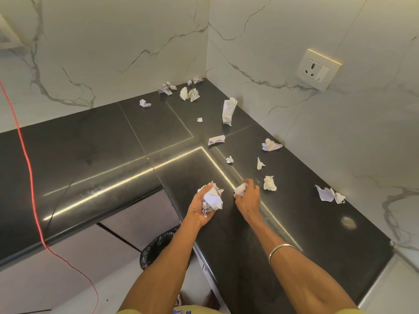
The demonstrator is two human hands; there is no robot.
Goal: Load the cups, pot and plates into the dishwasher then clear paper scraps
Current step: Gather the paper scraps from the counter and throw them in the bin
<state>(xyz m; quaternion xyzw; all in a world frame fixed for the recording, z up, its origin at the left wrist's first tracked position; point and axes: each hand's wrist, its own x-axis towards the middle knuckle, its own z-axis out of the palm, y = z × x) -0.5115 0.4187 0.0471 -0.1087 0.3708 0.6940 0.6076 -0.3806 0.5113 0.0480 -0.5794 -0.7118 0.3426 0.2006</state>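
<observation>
Over the near corner of the black countertop (95, 155), we've got both hands busy. Our left hand (201, 209) is palm up, fingers curled round a fat bundle of crumpled paper (213, 198). Just beside it, our right hand (248, 197) pinches a small white scrap (239, 189) right at the counter surface, a ring on one finger and a bangle (280, 251) further back on the wrist. More paper scraps (229, 111) lie scattered to the right and far into the corner where the marble walls (340, 137) meet: one torn pair (330, 194) near the right wall, a cluster (190, 94) far back. Below the counter edge, a bin with a black liner (156, 248) sits near our left forearm. A red cord (29, 173) hangs down the left side, and a wall socket (318, 72) sits far right.
</observation>
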